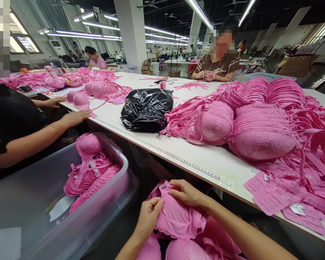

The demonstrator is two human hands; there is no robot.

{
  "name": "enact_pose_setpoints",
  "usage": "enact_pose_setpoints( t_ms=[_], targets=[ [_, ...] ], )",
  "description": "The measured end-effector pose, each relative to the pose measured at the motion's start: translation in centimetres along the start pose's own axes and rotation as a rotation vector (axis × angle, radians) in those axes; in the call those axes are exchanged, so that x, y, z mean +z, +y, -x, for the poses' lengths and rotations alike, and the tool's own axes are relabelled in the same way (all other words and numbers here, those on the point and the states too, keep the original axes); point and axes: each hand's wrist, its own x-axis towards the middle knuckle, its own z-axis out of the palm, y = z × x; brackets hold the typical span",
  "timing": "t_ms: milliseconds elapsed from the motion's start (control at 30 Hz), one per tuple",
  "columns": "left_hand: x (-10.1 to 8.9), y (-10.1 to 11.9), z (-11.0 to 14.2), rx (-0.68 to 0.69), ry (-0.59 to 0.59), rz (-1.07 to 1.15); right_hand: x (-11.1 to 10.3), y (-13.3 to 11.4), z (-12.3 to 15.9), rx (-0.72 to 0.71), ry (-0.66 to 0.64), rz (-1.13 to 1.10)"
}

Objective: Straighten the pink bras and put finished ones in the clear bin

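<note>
Low in front of me, below the table edge, I have a pink bra [178, 215] between both hands. My left hand [148, 216] pinches its left side with thumb and fingertips. At its upper edge, my right hand [186, 193] grips the fabric, thumb across the front and fingers curled behind. The inner side of the bra cup faces me. More pink bras [188, 251] lie beneath it, near my lap, partly cut off by the frame's bottom.
Stacked pink bras [262, 131] with pink paper tags [273, 191] crowd the white table [151, 139] on the right. A black plastic bag [147, 110] sits mid-table. A clear plastic bin [108, 191] at left holds bras. Beside it reach a co-worker's arms [51, 131]; another person [219, 65] works opposite.
</note>
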Motion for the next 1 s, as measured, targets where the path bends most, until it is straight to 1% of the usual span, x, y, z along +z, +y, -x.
enact_pose_setpoints(
  t_ms=[67, 100, 167, 200, 233, 267, 367, 433, 500, 633, 733, 800, 867, 933, 1000],
  targets=[
    [-0.2, 0.1, -0.1, -0.089, -0.046, 0.061, 0.0, -0.4, 0.5, 0.011, 0.057, 0.078],
    [-0.3, 0.1, -0.1, -0.136, -0.057, 0.093, 0.1, -0.8, 0.9, 0.028, 0.128, 0.147],
    [-0.2, 0.0, 0.0, -0.203, -0.063, 0.148, 0.8, -1.6, 2.0, 0.068, 0.312, 0.322],
    [-0.1, -0.1, 0.1, -0.222, -0.068, 0.172, 1.3, -2.1, 2.7, 0.090, 0.383, 0.404],
    [0.0, -0.1, 0.2, -0.235, -0.080, 0.197, 2.0, -2.6, 3.3, 0.117, 0.421, 0.463],
    [0.2, 0.0, 0.3, -0.244, -0.099, 0.222, 2.8, -2.9, 3.9, 0.143, 0.423, 0.488],
    [0.5, 0.4, 0.7, -0.251, -0.147, 0.268, 5.1, -3.6, 5.2, 0.233, 0.337, 0.446],
    [0.7, 1.0, 1.0, -0.259, -0.139, 0.263, 6.2, -3.7, 5.6, 0.290, 0.327, 0.419],
    [0.8, 1.5, 1.3, -0.277, -0.116, 0.241, 6.8, -3.7, 5.7, 0.328, 0.341, 0.397],
    [1.1, 2.3, 1.9, -0.281, -0.068, 0.178, 6.9, -3.8, 5.7, 0.375, 0.348, 0.317],
    [1.5, 2.7, 2.3, -0.278, -0.042, 0.200, 6.8, -3.9, 6.0, 0.366, 0.362, 0.174],
    [1.6, 2.9, 2.5, -0.279, -0.063, 0.251, 6.6, -4.0, 6.3, 0.353, 0.389, 0.062],
    [1.6, 3.1, 2.6, -0.277, -0.113, 0.291, 6.4, -4.3, 6.5, 0.338, 0.410, 0.002],
    [1.5, 3.2, 2.8, -0.270, -0.164, 0.298, 6.2, -4.5, 6.7, 0.307, 0.410, 0.002],
    [1.4, 3.3, 2.9, -0.270, -0.185, 0.274, 6.1, -4.7, 6.9, 0.267, 0.401, 0.040]
  ],
)
